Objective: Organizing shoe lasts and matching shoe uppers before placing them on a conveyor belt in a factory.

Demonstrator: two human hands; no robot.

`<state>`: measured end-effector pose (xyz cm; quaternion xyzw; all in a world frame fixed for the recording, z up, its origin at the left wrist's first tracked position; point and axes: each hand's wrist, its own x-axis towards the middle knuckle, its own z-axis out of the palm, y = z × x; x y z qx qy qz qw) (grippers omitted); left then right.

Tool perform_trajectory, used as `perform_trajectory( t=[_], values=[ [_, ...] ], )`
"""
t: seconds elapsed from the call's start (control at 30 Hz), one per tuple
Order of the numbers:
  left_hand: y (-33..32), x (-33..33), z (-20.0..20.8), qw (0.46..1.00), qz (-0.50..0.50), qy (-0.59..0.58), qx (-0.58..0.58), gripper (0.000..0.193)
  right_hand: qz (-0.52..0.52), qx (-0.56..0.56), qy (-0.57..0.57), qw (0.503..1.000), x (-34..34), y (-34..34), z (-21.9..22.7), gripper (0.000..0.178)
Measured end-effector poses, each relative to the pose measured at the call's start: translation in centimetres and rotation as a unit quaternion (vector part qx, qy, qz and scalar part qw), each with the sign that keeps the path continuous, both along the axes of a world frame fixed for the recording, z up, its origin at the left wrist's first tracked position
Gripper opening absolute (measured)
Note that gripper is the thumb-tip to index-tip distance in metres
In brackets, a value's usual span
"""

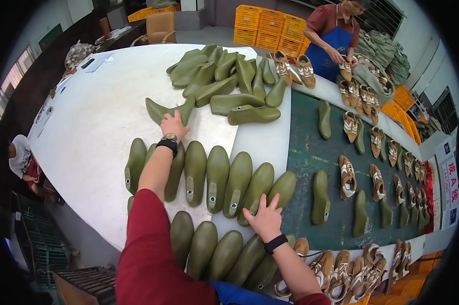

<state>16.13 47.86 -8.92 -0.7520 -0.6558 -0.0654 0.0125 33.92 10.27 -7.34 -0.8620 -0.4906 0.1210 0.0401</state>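
My left hand (pixel 174 126) is at a green shoe last (pixel 158 110) on the white tabletop, its fingers bent over the last's near side. A second last (pixel 188 108) angles up beside those fingers. My right hand (pixel 265 219), fingers spread, rests over the near ends of two lasts (pixel 259 185) (pixel 283 188) at the right end of a row. More upright-pointing lasts (pixel 217 175) fill that row, each with a metal-rimmed hole near its lower end. A nearer row of lasts (pixel 224 254) lies partly behind my right forearm.
A heap of loose lasts (pixel 224 76) covers the table's far side. On the right, a dark green conveyor belt (pixel 303 152) carries lasts and brown-and-white shoes (pixel 347 175). Across it, a person in a blue apron (pixel 323 46) handles a shoe. Orange crates (pixel 260 25) stand behind.
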Motion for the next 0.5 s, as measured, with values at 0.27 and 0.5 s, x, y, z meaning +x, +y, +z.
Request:
perform_trajectory(
  t=[0.27, 0.5],
  values=[
    [-6.2, -4.0, 12.0, 0.982, -0.154, -0.079, 0.071, 0.065, -0.003, 0.038, -0.007, 0.999, -0.1, 0.3, -0.3, 0.081],
    [-13.3, -8.3, 18.5, 0.948, -0.112, -0.297, 0.002, 0.063, 0.007, 0.023, 0.098, 0.995, 2.0, -0.1, 0.1, 0.08]
  ],
)
